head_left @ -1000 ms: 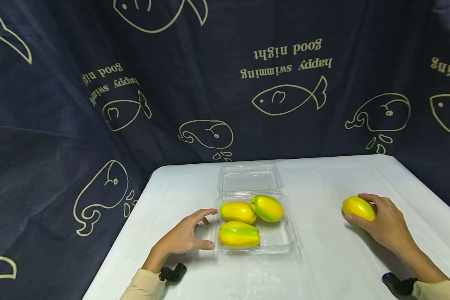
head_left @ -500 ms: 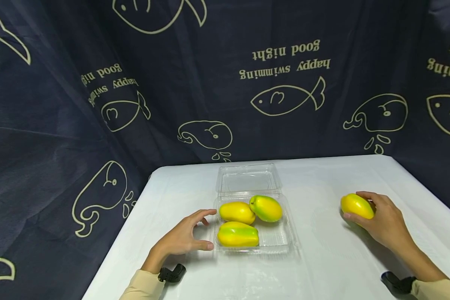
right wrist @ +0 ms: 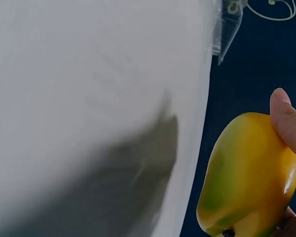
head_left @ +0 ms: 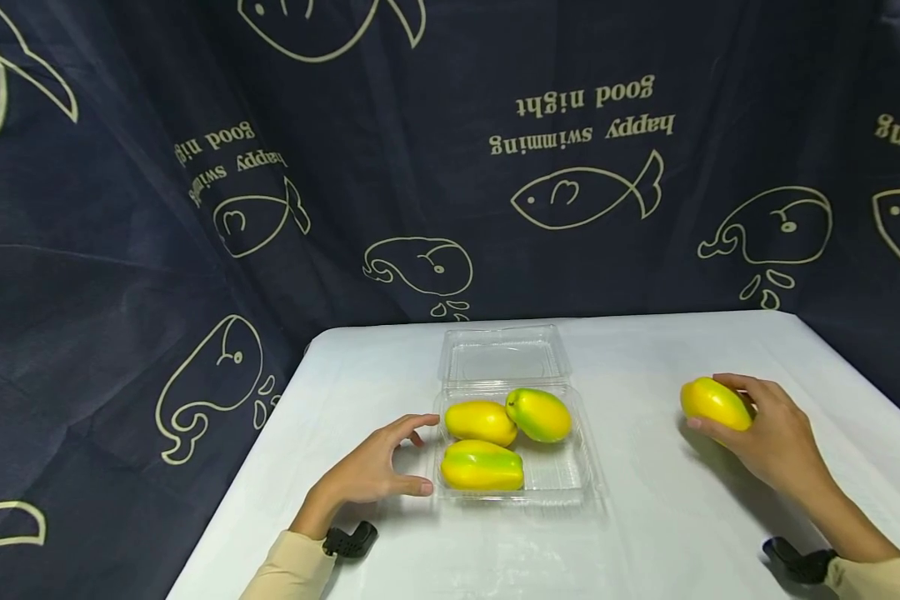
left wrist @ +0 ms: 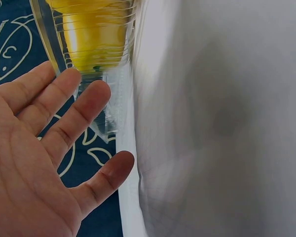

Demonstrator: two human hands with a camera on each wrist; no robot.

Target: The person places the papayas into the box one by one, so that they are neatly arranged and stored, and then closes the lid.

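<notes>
My right hand [head_left: 772, 429] grips a yellow-green mango [head_left: 715, 403] between thumb and fingers at the right of the table. The mango appears raised off the cloth, its shadow lying below. In the right wrist view, the thumb lies along one side of this mango [right wrist: 246, 177]. My left hand [head_left: 371, 467] stays beside a clear plastic container [head_left: 558, 475], fingers spread and holding nothing. The container's hinged lid [head_left: 504, 354] lies back, away from me. Inside sit three more mangoes: one at back left [head_left: 480, 422], one at back right [head_left: 540, 415], one in front [head_left: 482, 467].
A white cloth [head_left: 645, 533] covers the table. Dark blue fabric [head_left: 592, 275] printed with pale fish and whales hangs behind and at the left. The front right part of the container shows bare plastic floor. Each wrist carries a black camera band.
My right hand has lifted the mango slightly and brought it a little toward the container. The left hand keeps its place beside the container. The head view has shifted slightly.
</notes>
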